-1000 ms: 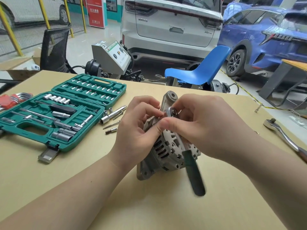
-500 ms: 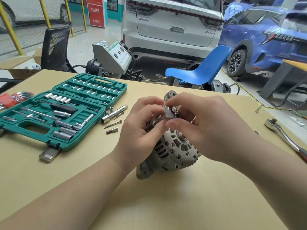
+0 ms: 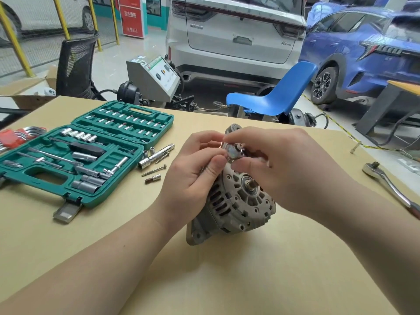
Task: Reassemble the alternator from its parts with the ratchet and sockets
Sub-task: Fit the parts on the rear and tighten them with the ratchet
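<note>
Both hands pinching 1 small metal part (image 3: 235, 153), left hand (image 3: 195, 171) and right hand (image 3: 284, 169) just above the alternator (image 3: 238, 201) on the surface (image 3: 250, 280); likely fitting it, then ratchet (image 3: 391, 185), well right of right hand.

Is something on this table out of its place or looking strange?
Yes. Several sockets, an extension bar and long bolts lie loose on the table beside the open green case, not in its slots.
</note>
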